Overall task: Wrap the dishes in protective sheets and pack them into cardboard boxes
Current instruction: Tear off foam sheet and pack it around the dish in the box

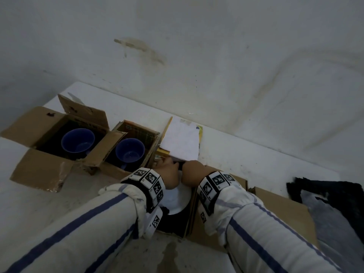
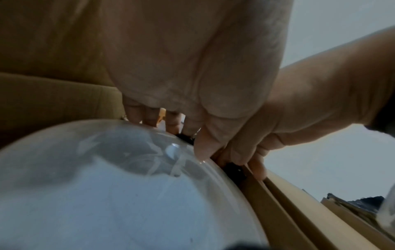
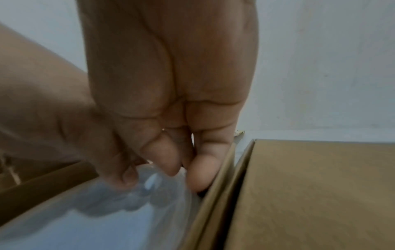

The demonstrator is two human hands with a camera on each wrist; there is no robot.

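Both hands, the left hand (image 1: 169,174) and right hand (image 1: 194,173), curl their fingers over a white plate's (image 1: 178,201) far rim inside a cardboard box (image 1: 226,231).

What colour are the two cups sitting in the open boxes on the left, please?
Both cups are dark blue, inside included; the head view shows them best.

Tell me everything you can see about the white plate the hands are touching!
The white plate is round, smooth and shiny, probably ceramic, with a shallow raised rim. It lies flat, face up, inside an open cardboard box over a dark lining. Both arms hide part of it. The left hand and right hand reach to its far edge, fingertips on the rim. No wrapping covers its top.
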